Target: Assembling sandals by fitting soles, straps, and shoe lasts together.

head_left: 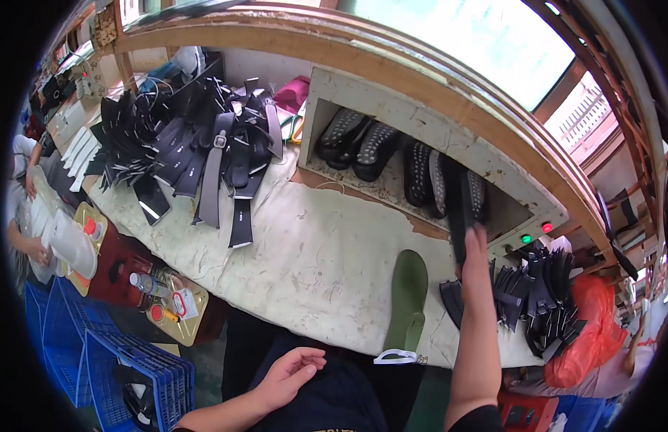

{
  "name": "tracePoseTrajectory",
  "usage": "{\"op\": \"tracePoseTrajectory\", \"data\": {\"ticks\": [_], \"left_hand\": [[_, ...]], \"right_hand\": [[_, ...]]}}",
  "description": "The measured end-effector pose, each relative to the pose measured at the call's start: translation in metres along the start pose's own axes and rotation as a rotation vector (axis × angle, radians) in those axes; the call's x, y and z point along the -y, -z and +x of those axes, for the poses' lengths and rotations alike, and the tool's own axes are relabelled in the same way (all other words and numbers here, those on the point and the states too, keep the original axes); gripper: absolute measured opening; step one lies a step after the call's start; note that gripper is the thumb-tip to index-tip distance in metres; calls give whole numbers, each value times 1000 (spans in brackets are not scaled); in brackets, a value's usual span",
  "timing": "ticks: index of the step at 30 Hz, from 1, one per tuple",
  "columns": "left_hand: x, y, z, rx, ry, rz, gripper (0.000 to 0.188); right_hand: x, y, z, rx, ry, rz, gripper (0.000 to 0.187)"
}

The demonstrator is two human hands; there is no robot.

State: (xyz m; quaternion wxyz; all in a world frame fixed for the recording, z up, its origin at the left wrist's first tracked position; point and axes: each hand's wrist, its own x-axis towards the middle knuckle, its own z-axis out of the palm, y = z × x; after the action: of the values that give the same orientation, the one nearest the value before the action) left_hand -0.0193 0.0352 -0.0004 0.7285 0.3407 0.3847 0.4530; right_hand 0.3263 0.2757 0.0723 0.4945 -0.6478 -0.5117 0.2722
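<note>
My right hand [476, 255] is stretched forward at the mouth of a white box. Its fingers lie along a long, flat black piece shaped like a shoe sole [459, 216] and appear to grip it; the thumb is hidden. Inside the box, several black shoe pieces with studs [377, 147] stand in a row. My left hand [289, 376] hovers before my body, fingers loosely bent and thumb apart, with nothing visible in it. Between the hands, on the table, lies a green foot-shaped form [407, 299], with a white band [395, 356] at its near end.
A large heap of black straps [197, 140] covers the table's left part. More black strips [539, 295] lie at the right, beside a red plastic bag [589, 324]. The white box [420, 119] bears green and red lights. Blue crates [136, 378] stand at lower left, below trays with bottles [148, 283].
</note>
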Motion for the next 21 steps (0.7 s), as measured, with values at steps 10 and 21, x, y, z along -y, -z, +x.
{"op": "tracePoseTrajectory", "data": {"ticks": [10,21], "left_hand": [[-46,-76,26,-146,-204,-728,43],[-7,14,-17,-196,195,-218,36]], "right_hand": [[90,-8,-187,943,7,-145,54],[-25,-59,88,-44,105,-958,75]]}}
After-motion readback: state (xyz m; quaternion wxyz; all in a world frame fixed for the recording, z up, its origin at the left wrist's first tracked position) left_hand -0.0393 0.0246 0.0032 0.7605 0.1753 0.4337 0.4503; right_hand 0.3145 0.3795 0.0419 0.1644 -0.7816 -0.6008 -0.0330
